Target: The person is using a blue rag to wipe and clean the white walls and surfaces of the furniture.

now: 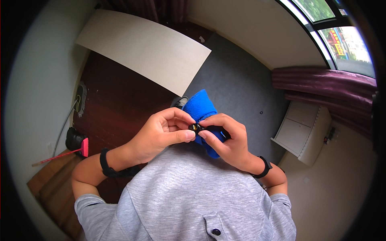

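Both hands meet in front of my grey shirt, fingertips pinched on a small black object [196, 127] with a yellowish spot. It is too small for me to tell its kind. My left hand [167, 130] grips its left side between thumb and forefinger, the other fingers curled behind. From the right, my right hand [227, 134] pinches the same piece. A bright blue cloth [200, 105] shows just beyond and beneath the hands; part of it is hidden by the right fingers, and I cannot tell whether they touch it. Each wrist wears a black band.
A white tabletop [148, 44] lies ahead to the left. A white cabinet [297, 126] stands at right near a purple curtain [321, 90] and a window [341, 40]. At left are a red broom [84, 147], a black bag-like item [74, 138] and a mop head [81, 98].
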Action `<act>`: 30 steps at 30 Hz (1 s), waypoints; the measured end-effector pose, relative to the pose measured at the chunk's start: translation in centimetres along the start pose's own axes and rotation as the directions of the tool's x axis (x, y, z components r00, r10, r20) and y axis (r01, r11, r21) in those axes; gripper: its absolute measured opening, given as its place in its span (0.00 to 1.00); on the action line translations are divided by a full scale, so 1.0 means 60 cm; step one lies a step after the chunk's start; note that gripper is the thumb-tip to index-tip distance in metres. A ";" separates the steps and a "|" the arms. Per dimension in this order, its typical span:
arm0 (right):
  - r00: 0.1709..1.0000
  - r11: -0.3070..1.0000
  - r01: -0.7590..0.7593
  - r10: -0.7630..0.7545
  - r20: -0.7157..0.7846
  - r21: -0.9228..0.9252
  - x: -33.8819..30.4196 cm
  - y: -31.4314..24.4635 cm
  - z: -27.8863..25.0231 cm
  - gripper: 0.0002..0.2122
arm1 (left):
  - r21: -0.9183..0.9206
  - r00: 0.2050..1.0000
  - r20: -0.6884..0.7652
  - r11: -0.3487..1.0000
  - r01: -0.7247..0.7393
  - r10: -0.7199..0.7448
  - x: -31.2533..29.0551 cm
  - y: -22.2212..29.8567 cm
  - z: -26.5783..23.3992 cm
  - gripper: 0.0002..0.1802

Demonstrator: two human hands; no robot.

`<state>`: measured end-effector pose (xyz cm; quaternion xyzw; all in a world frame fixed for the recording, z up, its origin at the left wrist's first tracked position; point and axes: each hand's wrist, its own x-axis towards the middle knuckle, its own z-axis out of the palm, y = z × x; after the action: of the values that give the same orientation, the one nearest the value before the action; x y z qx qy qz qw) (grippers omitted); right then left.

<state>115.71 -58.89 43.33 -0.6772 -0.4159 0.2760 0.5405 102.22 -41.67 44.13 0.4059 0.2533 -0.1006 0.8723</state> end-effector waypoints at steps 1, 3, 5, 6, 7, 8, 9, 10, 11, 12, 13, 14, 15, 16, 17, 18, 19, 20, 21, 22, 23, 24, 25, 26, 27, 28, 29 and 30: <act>1.000 1.000 0.000 0.000 0.002 0.000 0.000 0.000 0.001 0.10 | -0.001 1.000 -0.007 1.000 0.006 -0.006 0.001 0.001 0.001 0.15; 1.000 1.000 0.012 -0.012 -0.023 -0.008 0.001 0.001 0.002 0.09 | 0.000 1.000 -0.016 1.000 0.012 -0.012 0.002 0.003 0.003 0.15; 0.999 1.000 0.021 -0.022 -0.029 -0.011 0.000 0.003 0.003 0.09 | 0.002 1.000 -0.026 1.000 0.018 -0.018 0.003 0.003 0.002 0.14; 0.999 0.999 0.030 -0.031 -0.037 -0.015 0.000 0.004 0.003 0.09 | -0.002 0.999 -0.025 1.000 0.022 -0.022 0.004 0.002 0.002 0.14; 0.999 0.999 0.031 -0.031 -0.035 -0.014 0.001 0.005 0.004 0.09 | -0.006 0.999 -0.024 1.000 0.025 -0.026 0.004 0.001 0.001 0.14; 0.997 0.998 0.064 -0.065 -0.044 -0.024 0.001 0.007 0.005 0.10 | -0.006 0.999 -0.024 1.000 0.025 -0.025 0.005 0.001 0.002 0.14; 0.994 0.995 0.098 -0.100 -0.053 -0.035 0.001 0.008 0.005 0.10 | 0.006 0.999 -0.030 1.000 0.014 -0.014 0.005 0.001 0.004 0.14; 0.994 0.995 0.098 -0.099 -0.053 -0.035 0.002 0.009 0.004 0.10 | 0.019 0.999 -0.035 1.000 0.004 -0.003 0.005 0.001 0.005 0.14; 0.990 0.991 0.123 -0.126 -0.058 -0.052 0.002 0.011 0.003 0.10 | 0.019 0.999 -0.034 1.000 0.004 -0.003 0.005 0.001 0.007 0.14; 0.986 0.987 0.148 -0.153 -0.063 -0.069 0.002 0.011 0.002 0.11 | 0.020 0.999 -0.049 1.000 -0.003 0.004 0.005 0.001 0.009 0.13; 0.986 0.987 0.148 -0.152 -0.063 -0.069 0.001 0.010 0.002 0.11 | 0.022 0.998 -0.064 1.000 -0.009 0.010 0.004 0.000 0.011 0.13; 0.982 0.982 0.169 -0.175 -0.068 -0.090 0.001 0.009 0.002 0.11 | 0.022 0.998 -0.065 1.000 -0.009 0.010 0.003 0.000 0.012 0.13; 0.978 0.976 0.189 -0.198 -0.073 -0.111 0.001 0.008 0.002 0.12 | 0.019 0.997 -0.071 1.000 -0.018 0.019 0.002 -0.001 0.013 0.13; 0.978 0.976 0.189 -0.197 -0.073 -0.111 0.001 0.006 0.002 0.12 | 0.015 0.997 -0.078 1.000 -0.027 0.028 0.001 -0.001 0.014 0.13; 0.975 0.971 0.200 -0.211 -0.075 -0.128 0.002 0.004 0.001 0.12 | 0.015 0.997 -0.078 1.000 -0.027 0.028 0.001 0.000 0.015 0.13; 0.972 0.967 0.211 -0.224 -0.077 -0.144 0.002 0.003 0.001 0.12 | 0.004 0.996 -0.078 1.000 -0.031 0.031 0.000 0.002 0.016 0.13; 0.972 0.967 0.211 -0.223 -0.078 -0.144 0.002 0.004 0.001 0.12 | -0.008 0.996 -0.079 0.999 -0.034 0.034 0.000 0.002 0.017 0.12; 0.967 0.962 0.232 -0.244 -0.070 -0.144 0.001 0.005 0.000 0.12 | -0.008 0.996 -0.079 0.999 -0.034 0.033 0.000 0.001 0.017 0.12; 0.962 0.956 0.254 -0.265 -0.063 -0.144 0.001 0.006 0.000 0.13 | -0.021 0.997 -0.075 0.999 -0.028 0.026 -0.001 0.000 0.016 0.12; 0.962 0.957 0.253 -0.264 -0.064 -0.144 0.001 0.003 0.000 0.13 | -0.034 0.997 -0.071 0.999 -0.023 0.020 -0.001 -0.001 0.016 0.12; 0.968 0.962 0.226 -0.239 -0.073 -0.153 0.001 -0.003 0.000 0.13 | -0.035 0.997 -0.071 0.999 -0.021 0.019 -0.001 -0.002 0.016 0.12; 0.973 0.967 0.199 -0.214 -0.083 -0.161 0.002 -0.006 0.001 0.13 | -0.027 0.997 -0.071 0.999 -0.029 0.027 -0.001 -0.002 0.016 0.12; 0.974 0.967 0.198 -0.213 -0.083 -0.161 0.001 -0.004 0.000 0.13 | -0.019 0.997 -0.071 0.999 -0.037 0.036 -0.001 -0.003 0.016 0.11; 0.972 0.965 0.209 -0.222 -0.070 -0.156 -0.001 -0.002 -0.001 0.13 | -0.019 0.997 -0.070 0.999 -0.037 0.035 0.000 -0.004 0.015 0.11; 0.971 0.964 0.221 -0.231 -0.057 -0.151 -0.002 -0.001 -0.001 0.12 | -0.021 0.997 -0.066 0.999 -0.035 0.034 0.000 -0.007 0.014 0.11; 0.971 0.964 0.220 -0.231 -0.057 -0.151 -0.003 0.001 -0.001 0.12 | -0.024 0.998 -0.063 0.999 -0.034 0.032 0.000 -0.008 0.013 0.11; 0.973 0.967 0.211 -0.222 -0.063 -0.143 -0.005 0.003 0.000 0.12 | -0.024 0.998 -0.062 0.999 -0.032 0.031 -0.001 -0.008 0.013 0.11; 0.975 0.970 0.202 -0.212 -0.069 -0.136 -0.007 0.004 0.000 0.11 | -0.018 0.998 -0.058 0.999 -0.027 0.026 -0.001 -0.007 0.013 0.11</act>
<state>115.55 -59.25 43.07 -0.6742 -0.4783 0.1624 0.5388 102.27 -42.57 44.33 0.4036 0.2741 -0.0748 0.8697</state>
